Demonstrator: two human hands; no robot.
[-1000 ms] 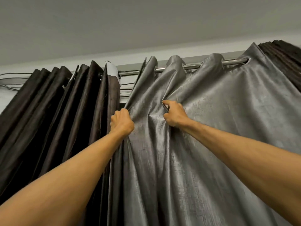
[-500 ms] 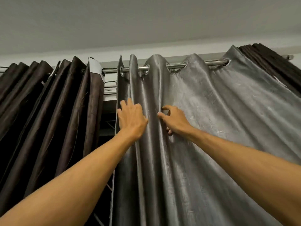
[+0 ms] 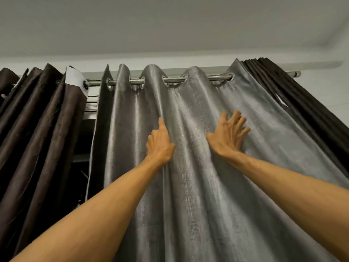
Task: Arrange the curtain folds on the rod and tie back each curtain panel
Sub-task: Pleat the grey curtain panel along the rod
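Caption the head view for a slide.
Left hand and right hand press flat on the grey curtain hung from the rod, shaping folds.

1. a metal rod [image 3: 173,80] runs level across the top, from about 9 o'clock to 3 o'clock, just under the ceiling.
2. a grey curtain [image 3: 198,186] hangs on it by metal eyelets [image 3: 132,82], in the middle, falling in soft folds toward 6 o'clock.
3. a brown curtain [image 3: 43,118] hangs bunched at the 9 o'clock end, a white lining patch [image 3: 74,76] at its top edge.
4. a dark curtain [image 3: 294,103] hangs tightly pleated at the 3 o'clock end, touching the grey one.
5. bare rod shows between the brown and grey curtains.
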